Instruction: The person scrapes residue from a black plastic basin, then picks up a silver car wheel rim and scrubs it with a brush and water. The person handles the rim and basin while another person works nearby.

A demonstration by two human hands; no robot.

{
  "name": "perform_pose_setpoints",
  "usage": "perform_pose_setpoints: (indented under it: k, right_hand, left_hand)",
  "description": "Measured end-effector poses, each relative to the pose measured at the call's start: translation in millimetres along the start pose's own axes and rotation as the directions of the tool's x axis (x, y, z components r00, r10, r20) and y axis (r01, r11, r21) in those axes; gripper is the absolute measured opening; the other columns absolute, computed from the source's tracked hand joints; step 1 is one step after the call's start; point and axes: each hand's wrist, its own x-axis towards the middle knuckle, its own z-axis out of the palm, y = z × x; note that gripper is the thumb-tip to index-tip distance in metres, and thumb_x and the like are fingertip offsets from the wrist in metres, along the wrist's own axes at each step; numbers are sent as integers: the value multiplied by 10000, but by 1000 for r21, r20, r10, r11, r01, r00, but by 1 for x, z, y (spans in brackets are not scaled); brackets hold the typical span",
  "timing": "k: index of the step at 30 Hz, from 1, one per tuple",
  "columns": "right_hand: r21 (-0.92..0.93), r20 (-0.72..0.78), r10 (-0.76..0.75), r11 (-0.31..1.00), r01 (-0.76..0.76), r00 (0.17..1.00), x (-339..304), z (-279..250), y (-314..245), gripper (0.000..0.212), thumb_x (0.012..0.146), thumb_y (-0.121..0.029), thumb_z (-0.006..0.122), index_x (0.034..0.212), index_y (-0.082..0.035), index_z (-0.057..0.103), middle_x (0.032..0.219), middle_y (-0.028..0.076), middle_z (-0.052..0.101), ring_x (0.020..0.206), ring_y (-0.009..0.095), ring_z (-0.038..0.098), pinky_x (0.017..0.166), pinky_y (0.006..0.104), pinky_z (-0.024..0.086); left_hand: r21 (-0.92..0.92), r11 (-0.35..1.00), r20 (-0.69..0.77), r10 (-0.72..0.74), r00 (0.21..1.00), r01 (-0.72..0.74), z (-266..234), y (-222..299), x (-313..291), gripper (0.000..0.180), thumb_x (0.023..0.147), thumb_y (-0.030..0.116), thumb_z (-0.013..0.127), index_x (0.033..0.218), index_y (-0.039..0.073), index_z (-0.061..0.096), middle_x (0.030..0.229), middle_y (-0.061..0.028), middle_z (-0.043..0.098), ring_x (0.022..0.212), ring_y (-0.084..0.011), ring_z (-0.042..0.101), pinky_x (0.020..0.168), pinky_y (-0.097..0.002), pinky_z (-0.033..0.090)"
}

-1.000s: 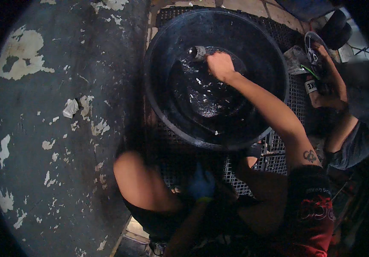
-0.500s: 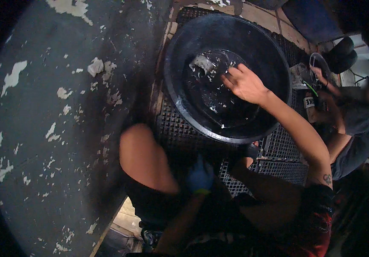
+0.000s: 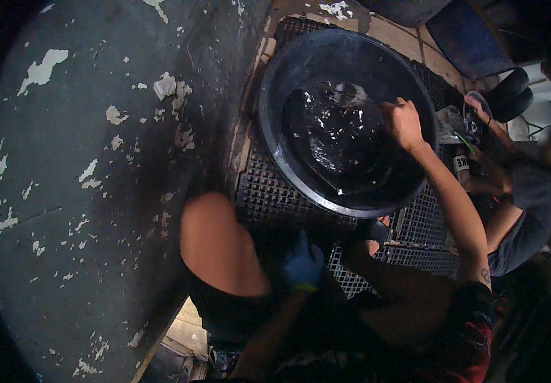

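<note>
A wide black round tub (image 3: pixel 280 169) holds dark liquid with many small pale flakes in it. My bare right hand (image 3: pixel 406 124) is over the tub's right side, its fingers closed on a thin dark handle. That handle runs left to a rounded greyish-white head (image 3: pixel 351 95) near the liquid; it looks like a ladle or strainer, but I cannot tell which. In the shade below the tub is my left hand (image 3: pixel 302 263), in a blue glove with a yellow-green cuff. At least one of its fingers is stretched out, and nothing shows in it.
A dark grey surface (image 3: pixel 96 210) with peeling pale patches fills the left. Black perforated mats (image 3: pixel 269 191) lie under the tub. At the right, a co-worker (image 3: pixel 531 185) holds a clear round container (image 3: pixel 476 105). Large dark-blue containers (image 3: pixel 470 41) stand at the back right.
My right hand has moved right across the tub, and the utensil's pale head has shifted right with it. My gloved left hand stays low. The view has shifted slightly.
</note>
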Motion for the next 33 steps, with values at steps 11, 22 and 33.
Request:
perform_pose_setpoints:
  k: [11, 22, 33]
  right_hand:
    - [-185, 328, 215, 969, -161, 920, 49, 80, 4, 214, 903, -173, 538, 936, -87, 731, 957, 157, 727, 919, 329, 717, 842, 469, 548]
    - [-94, 178, 130, 989, -115, 975, 83, 102, -38, 179, 892, -142, 552, 846, -47, 697, 871, 190, 720, 825, 353, 719, 774, 469, 553]
    - [313, 70, 53, 947, -73, 996, 40, 82, -41, 160, 815, -125, 639, 943, -34, 665, 842, 171, 672, 914, 373, 644, 816, 480, 492]
  left_hand:
    - [-16, 1000, 65, -24, 998, 25, -3, -1, 3, 533, 905, 405, 544, 1393, 192, 555, 890, -135, 692, 772, -334, 666, 633, -487, 546]
    - [-126, 992, -6, 22, 1000, -23, -7, 7, 2, 504, 879, 334, 609, 1350, 156, 591, 908, -145, 698, 763, -340, 663, 636, -469, 553]
    - [-39, 996, 164, -70, 984, 77, -14, 10, 2, 544, 895, 395, 573, 1383, 153, 561, 884, -156, 689, 748, -354, 667, 618, -502, 545]
